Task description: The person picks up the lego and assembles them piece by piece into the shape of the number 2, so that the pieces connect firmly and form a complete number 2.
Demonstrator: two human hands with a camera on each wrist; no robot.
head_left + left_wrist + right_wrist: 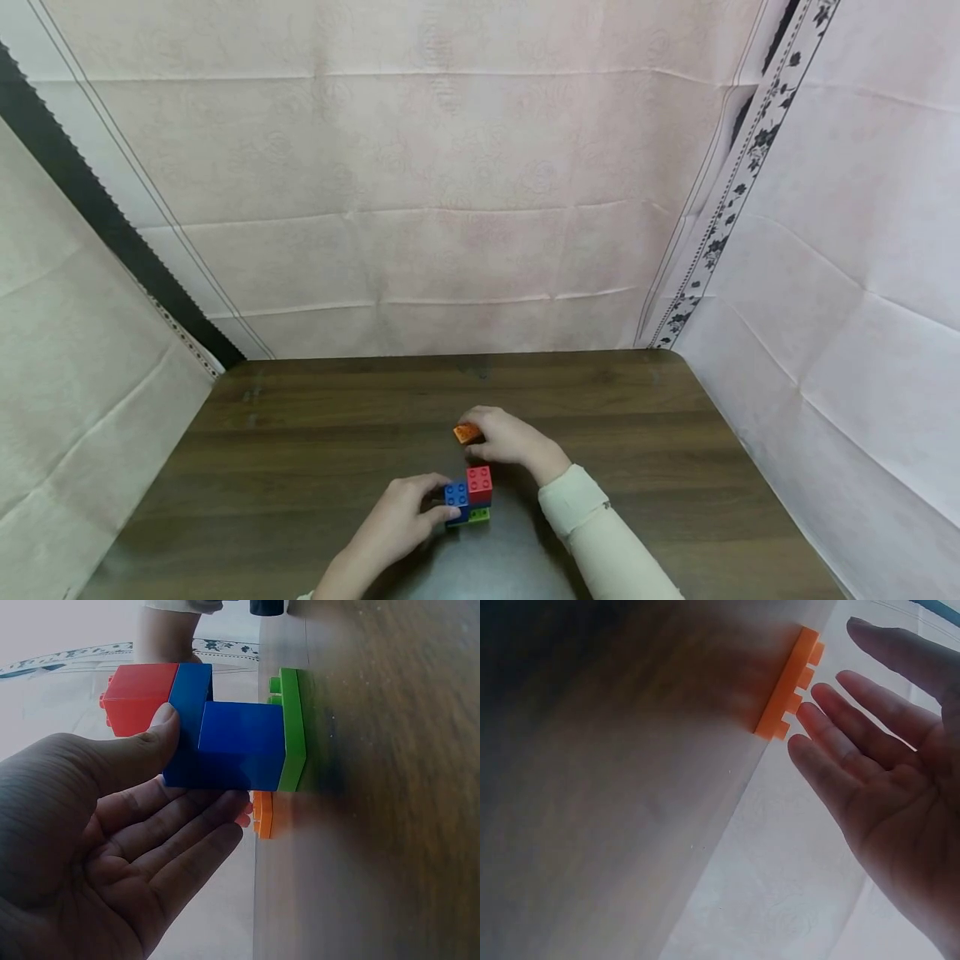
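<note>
My left hand (pixel 397 518) grips a small stack of toy building bricks, its thumb on the near side and the fingers behind. The stack has blue bricks (pixel 244 729), a red brick (pixel 142 690) on top and a thin green plate (pixel 294 735) at the bottom. Farther back on the table lies a flat orange studded brick (pixel 466 432). Around it reaches my right hand (pixel 512 439). In the right wrist view the fingers (pixel 847 742) are extended and the thumb stands apart, with the fingertips beside the orange brick's studs; whether they touch cannot be told.
A dark wood-patterned table (pixel 337 417) bears the bricks. Pale cloth hangs behind it (pixel 450 250) and along both sides, with a floral border strip (pixel 723 217) at the back right corner.
</note>
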